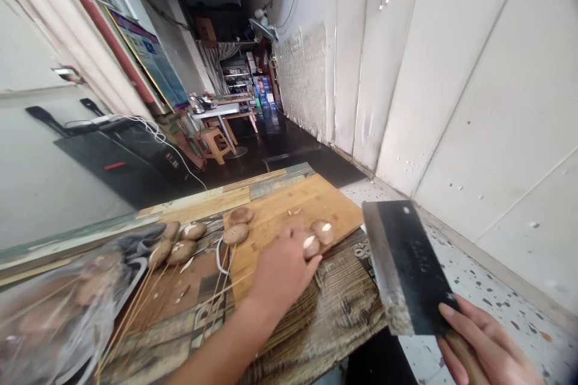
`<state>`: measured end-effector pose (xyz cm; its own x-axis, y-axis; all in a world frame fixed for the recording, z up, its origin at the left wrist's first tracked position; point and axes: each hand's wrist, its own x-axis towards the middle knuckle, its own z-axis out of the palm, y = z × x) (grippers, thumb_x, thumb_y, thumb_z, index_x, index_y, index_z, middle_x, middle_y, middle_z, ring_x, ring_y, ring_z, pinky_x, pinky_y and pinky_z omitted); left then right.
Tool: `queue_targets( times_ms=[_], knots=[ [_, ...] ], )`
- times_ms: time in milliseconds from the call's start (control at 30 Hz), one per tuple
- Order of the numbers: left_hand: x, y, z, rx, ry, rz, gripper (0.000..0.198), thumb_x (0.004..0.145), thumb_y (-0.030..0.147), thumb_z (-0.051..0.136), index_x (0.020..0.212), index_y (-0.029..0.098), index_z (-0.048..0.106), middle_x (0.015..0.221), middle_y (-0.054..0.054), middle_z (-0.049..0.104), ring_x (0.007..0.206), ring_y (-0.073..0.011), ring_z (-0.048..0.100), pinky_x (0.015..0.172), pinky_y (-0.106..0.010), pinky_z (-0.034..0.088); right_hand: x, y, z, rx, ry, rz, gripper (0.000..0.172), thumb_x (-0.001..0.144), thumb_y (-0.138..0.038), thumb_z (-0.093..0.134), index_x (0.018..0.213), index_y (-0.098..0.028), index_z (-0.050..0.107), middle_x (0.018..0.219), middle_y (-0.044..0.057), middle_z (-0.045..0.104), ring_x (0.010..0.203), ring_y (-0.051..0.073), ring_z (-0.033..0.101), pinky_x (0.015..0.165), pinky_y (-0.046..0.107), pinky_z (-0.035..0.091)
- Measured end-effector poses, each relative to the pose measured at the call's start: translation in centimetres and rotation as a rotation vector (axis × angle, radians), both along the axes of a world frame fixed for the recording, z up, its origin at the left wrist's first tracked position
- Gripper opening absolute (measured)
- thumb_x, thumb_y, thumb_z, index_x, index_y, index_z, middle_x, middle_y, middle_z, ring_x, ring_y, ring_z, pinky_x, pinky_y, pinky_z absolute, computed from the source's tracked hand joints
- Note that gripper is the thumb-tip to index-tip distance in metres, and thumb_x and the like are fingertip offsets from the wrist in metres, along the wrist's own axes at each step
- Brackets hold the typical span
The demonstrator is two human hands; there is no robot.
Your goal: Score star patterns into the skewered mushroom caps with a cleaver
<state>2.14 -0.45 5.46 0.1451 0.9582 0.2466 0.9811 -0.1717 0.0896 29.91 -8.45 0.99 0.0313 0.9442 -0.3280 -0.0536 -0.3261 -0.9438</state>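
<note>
My left hand [282, 267] rests on a wooden cutting board [289, 210], fingers curled over a brown mushroom [311, 245]. A second mushroom [323, 230] lies just beyond it. My right hand [483, 343] grips the wooden handle of a dark cleaver [406, 264], held up to the right of the board, blade edge facing the board. Two more mushrooms [237, 225] sit at the board's left edge. Further left lie mushrooms threaded on bamboo skewers [178, 243].
The board lies on a patterned wooden table [325, 319]. A clear plastic bag of mushrooms [54, 307] sits at the left over a metal tray. A white wall [474, 90] runs along the right, with speckled floor below. A corridor with stools and a table stretches ahead.
</note>
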Motion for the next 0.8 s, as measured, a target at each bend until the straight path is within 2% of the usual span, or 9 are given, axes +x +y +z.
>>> queue_targets(
  times_ms=[67,167,233,433,533,800],
  knots=[
    [-2.5,-1.3,-1.3,0.01,0.027,0.019,0.049,0.081,0.051,0.056,0.113,0.014,0.057,0.099,-0.014,0.065,0.088,-0.0295,0.061,0.075,-0.039,0.047,-1.5,0.3,0.5,-0.023,0.013,0.077,0.043,0.083,-0.059,0.057,0.061,-0.023,0.048,0.033,-0.003,0.045,0.031,0.011,0.037,0.039,0.025,0.032],
    [-5.6,-2.1,-2.5,0.024,0.035,-0.026,0.048,0.081,0.046,0.057,0.117,0.015,0.057,0.105,-0.014,0.065,0.098,-0.0304,0.059,0.087,-0.043,0.045,-3.4,1.0,1.1,-0.034,0.006,0.215,0.039,0.082,-0.06,0.057,0.074,-0.023,0.046,0.032,-0.006,0.046,0.028,0.009,0.035,0.037,0.022,0.025],
    [-6.5,-2.1,-2.7,0.052,0.018,-0.014,0.046,0.079,0.042,0.06,0.117,0.017,0.059,0.111,-0.014,0.065,0.102,-0.0311,0.058,0.091,-0.046,0.043,-4.4,1.5,1.5,-0.025,-0.015,0.304,0.04,0.082,-0.06,0.057,0.075,-0.023,0.044,0.032,-0.006,0.048,0.027,0.009,0.036,0.036,0.021,0.022],
    [-5.5,-1.4,-3.6,0.121,-0.17,-0.154,0.038,0.087,0.038,0.055,0.121,0.02,0.058,0.123,-0.01,0.063,0.115,-0.0278,0.055,0.102,-0.048,0.039,-5.6,2.5,1.6,-0.048,-0.078,0.391,0.038,0.085,-0.058,0.053,0.076,-0.023,0.042,0.032,-0.007,0.05,0.026,0.008,0.038,0.033,0.018,0.022],
    [-5.0,-1.1,-4.3,0.128,-0.206,-0.161,0.032,0.089,0.033,0.054,0.117,0.02,0.061,0.121,-0.008,0.065,0.116,-0.0272,0.055,0.104,-0.049,0.039,-5.4,2.6,1.5,-0.058,-0.071,0.406,0.038,0.086,-0.058,0.051,0.077,-0.023,0.042,0.032,-0.007,0.049,0.025,0.007,0.036,0.032,0.017,0.02],
    [-5.4,-0.8,-5.1,0.131,-0.314,-0.184,0.035,0.087,0.033,0.059,0.118,0.017,0.062,0.121,-0.01,0.066,0.118,-0.0279,0.055,0.104,-0.05,0.042,-5.0,3.0,1.3,-0.128,-0.071,0.435,0.041,0.083,-0.062,0.053,0.076,-0.024,0.04,0.031,-0.008,0.048,0.025,0.008,0.036,0.031,0.017,0.019]
  ],
)
